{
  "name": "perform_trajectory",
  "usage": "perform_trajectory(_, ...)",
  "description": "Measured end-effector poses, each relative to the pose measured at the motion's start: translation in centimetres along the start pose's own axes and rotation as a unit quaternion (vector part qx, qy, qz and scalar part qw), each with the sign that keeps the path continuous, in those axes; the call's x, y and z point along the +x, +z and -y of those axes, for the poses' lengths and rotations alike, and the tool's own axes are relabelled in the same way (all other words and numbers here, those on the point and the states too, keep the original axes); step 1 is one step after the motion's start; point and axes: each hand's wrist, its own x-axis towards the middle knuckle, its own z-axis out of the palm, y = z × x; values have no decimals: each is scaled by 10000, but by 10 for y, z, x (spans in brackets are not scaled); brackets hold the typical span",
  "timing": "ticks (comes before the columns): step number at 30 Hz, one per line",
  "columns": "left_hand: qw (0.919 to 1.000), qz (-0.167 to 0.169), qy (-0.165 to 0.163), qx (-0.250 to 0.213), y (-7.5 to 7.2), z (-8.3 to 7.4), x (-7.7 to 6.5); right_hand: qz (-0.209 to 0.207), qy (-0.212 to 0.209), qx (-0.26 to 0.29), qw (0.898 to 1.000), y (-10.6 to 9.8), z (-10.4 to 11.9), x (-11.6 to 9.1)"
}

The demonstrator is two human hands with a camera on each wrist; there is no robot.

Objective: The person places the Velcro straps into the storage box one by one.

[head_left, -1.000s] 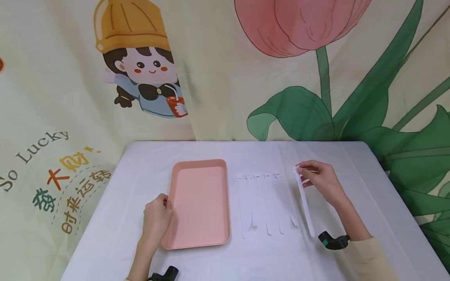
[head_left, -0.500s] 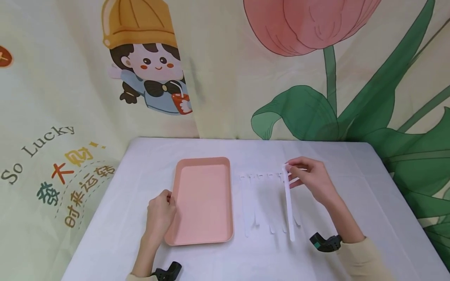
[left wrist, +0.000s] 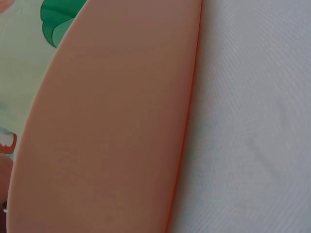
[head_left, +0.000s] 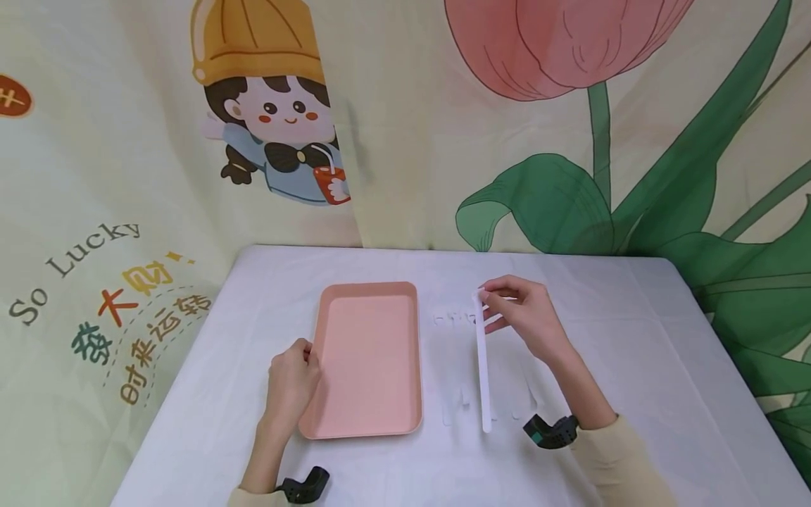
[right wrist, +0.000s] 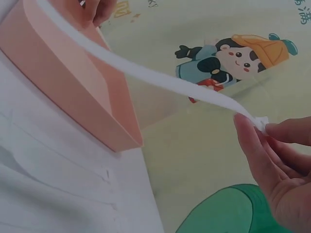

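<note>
A shallow pink tray (head_left: 369,362) lies on the white-covered table, its inside bare. My left hand (head_left: 293,382) grips the tray's left rim with curled fingers; the left wrist view shows mostly the tray's outer wall (left wrist: 107,116). My right hand (head_left: 524,317) pinches the upper end of a thin white strip (head_left: 483,373) between thumb and fingers. That strip hangs above the table to the right of the tray, and a small tab (right wrist: 261,123) shows at its pinched end. Beneath it several similar white strips (head_left: 465,398) lie side by side, hard to see against the cloth.
The white tablecloth (head_left: 633,338) extends to the right of the strips. Behind the table hangs a printed backdrop (head_left: 405,141) with a tulip and a cartoon figure. Each wrist wears a black camera.
My right hand has carried the white strip leftward over the lying strips, closer to the tray. My left hand stays on the tray's rim. The head view has shifted slightly.
</note>
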Motion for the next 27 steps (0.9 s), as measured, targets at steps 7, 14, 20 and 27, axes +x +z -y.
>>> perform_trajectory(7,10000,20,-29,-12,1,2,1,27,-71,192,9998,24,6,10)
perform_trajectory(14,10000,59,-34,20,0,3,0,-32,-229,620,9978,50,7,19)
perform_trajectory(20,9999,98,-68,-8,0,4,1,1,-178,985,9950,75,7,29)
perform_trajectory(27,9999,122,-101,-36,0,4,2,233,-91,1248,9919,103,4,40)
